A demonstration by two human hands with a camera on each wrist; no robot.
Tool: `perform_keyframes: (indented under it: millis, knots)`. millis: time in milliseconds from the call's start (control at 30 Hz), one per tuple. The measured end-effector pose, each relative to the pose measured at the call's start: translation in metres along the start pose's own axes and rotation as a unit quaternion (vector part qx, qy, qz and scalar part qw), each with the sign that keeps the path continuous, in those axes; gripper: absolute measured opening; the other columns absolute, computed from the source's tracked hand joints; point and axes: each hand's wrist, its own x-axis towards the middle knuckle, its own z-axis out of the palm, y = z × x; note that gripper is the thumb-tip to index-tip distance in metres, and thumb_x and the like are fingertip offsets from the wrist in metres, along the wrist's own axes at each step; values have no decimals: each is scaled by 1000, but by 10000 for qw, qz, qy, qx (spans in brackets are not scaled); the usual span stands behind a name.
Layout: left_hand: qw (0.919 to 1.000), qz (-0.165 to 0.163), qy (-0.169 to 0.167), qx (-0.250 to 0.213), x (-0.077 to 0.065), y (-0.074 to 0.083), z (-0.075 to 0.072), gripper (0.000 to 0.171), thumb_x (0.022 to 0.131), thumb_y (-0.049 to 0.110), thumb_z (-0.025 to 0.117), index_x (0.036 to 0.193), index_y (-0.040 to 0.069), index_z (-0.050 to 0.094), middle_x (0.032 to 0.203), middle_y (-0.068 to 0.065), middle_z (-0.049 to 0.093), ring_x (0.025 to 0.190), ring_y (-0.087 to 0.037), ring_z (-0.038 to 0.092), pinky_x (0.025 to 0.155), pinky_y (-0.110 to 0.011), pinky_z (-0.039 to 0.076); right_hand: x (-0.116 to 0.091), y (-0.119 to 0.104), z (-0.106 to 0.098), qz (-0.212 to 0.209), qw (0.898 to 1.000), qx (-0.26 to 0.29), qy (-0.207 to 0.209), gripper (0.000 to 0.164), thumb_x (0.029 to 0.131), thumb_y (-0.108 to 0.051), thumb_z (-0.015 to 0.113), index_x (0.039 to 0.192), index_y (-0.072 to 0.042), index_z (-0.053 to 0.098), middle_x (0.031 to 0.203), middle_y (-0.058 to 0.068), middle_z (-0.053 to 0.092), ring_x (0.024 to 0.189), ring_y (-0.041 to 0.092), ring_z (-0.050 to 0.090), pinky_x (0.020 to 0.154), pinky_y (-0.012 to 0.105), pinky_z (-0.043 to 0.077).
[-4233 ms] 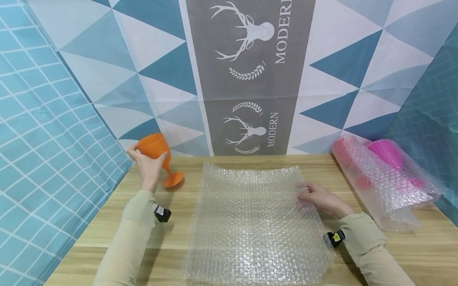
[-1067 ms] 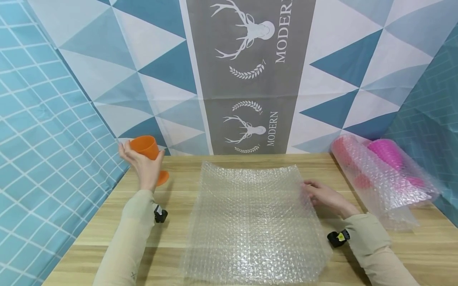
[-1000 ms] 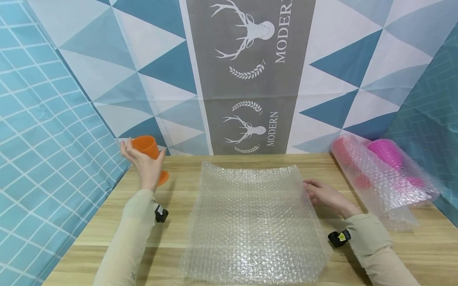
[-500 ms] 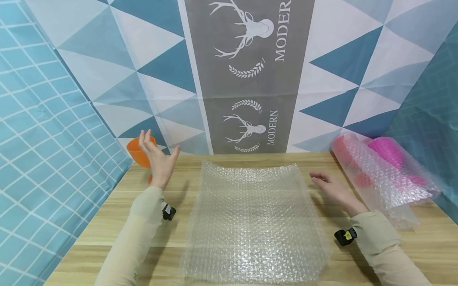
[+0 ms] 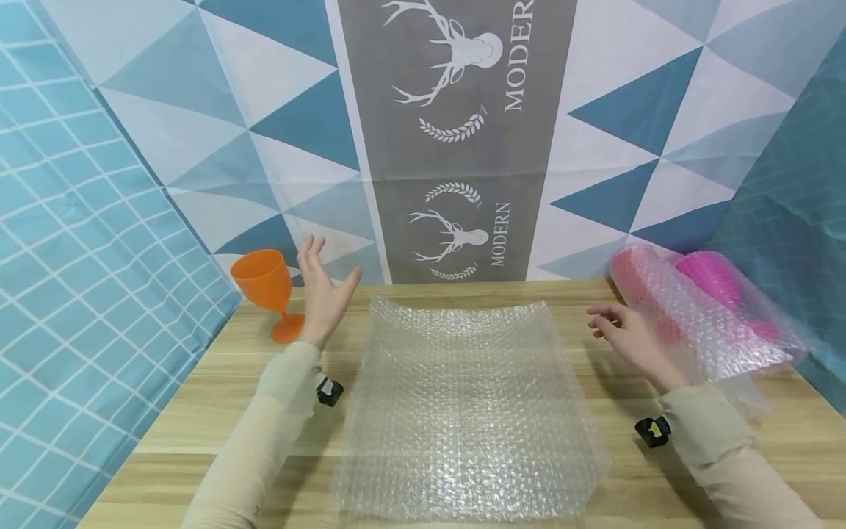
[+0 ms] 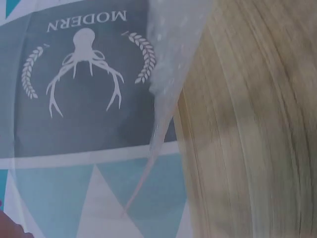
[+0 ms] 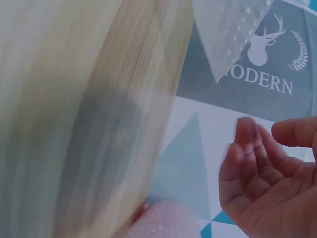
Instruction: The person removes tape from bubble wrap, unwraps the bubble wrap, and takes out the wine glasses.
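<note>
An orange plastic goblet [image 5: 261, 283] stands upright at the back left of the table. Just right of it, my left hand [image 5: 322, 294] is raised with fingers and thumb spread, holding nothing. A sheet of clear bubble wrap [image 5: 463, 411] lies flat in the middle, its far corners curling up. My right hand [image 5: 631, 336] hovers to the right of the sheet, its fingers loosely bent around nothing. In the right wrist view the right hand [image 7: 277, 183] shows its bare palm, apart from the bubble wrap corner [image 7: 228, 34].
At the back right lies a bubble-wrapped bundle [image 5: 700, 316] with red and pink cups inside. The wooden table [image 5: 178, 455] meets a patterned backdrop [image 5: 456, 176] behind and a blue tiled sheet [image 5: 73, 294] on the left.
My left hand has let go of the goblet, now set farther left, and moved right. My right hand has released the bubble wrap's right edge and drawn off to the right.
</note>
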Motion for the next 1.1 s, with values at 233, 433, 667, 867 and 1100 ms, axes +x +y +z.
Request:
perform_keyframes:
  millis: [233,433,667,867,1100]
  knots:
    - [9977,-398,-540,-54,-5,9,7,66,83,24,61,138,9,29,148,-6,15,136,-25,17,107,-50,21,0,1,-11,103,9966,-812,-67,28,96,-15,40,106,5,58,78,15,60,63,15,53,49,24,43]
    - [9936,-667,-870,-280,-9,13,13,59,82,25,61,133,9,37,143,-9,23,129,-28,29,102,-49,31,-1,2,-19,-101,9915,-1278,227,24,93,-13,44,101,1,61,85,17,64,66,16,52,52,26,40]
    - [9841,-1109,-1339,-370,-14,20,18,58,83,25,61,133,9,37,137,-12,29,127,-30,34,100,-49,34,2,3,-26,-262,9895,-1373,362,22,88,-5,43,96,4,61,89,22,62,63,19,46,56,28,37]
    - [9780,-1291,-1575,-448,-20,23,25,62,82,26,62,135,8,34,139,-15,28,124,-32,39,101,-48,34,6,7,-33,-304,9886,-1397,481,22,86,-3,42,94,8,59,87,24,60,64,20,48,54,26,39]
    - [9762,-1191,-1717,-574,-25,25,37,59,83,23,60,134,4,35,138,-18,30,118,-34,45,103,-44,34,10,18,-48,-554,9793,-1745,862,19,81,-1,44,85,8,60,78,25,59,64,32,53,56,40,42]
